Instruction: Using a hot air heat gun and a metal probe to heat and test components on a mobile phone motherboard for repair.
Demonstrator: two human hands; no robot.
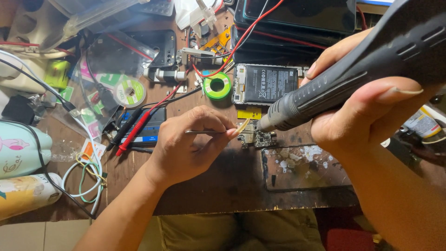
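My right hand (pixel 367 107) grips a dark grey hot-air wand (pixel 353 69), its metal nozzle pointing down-left at a small circuit board (pixel 257 137) on the wooden bench. My left hand (pixel 188 144) pinches thin metal tweezers (pixel 209 132), whose tip holds a yellowish strip just left of the nozzle, above the board. Behind the board lies an opened phone (pixel 265 83) with its black battery showing.
A cracked black glass panel (pixel 304 167) lies in front of the board. A green solder wick spool (pixel 217 85), red and black probe leads (pixel 134 130), a white reel (pixel 130 92), stacked phones (pixel 297 18) and two bottles (pixel 21 172) crowd the bench.
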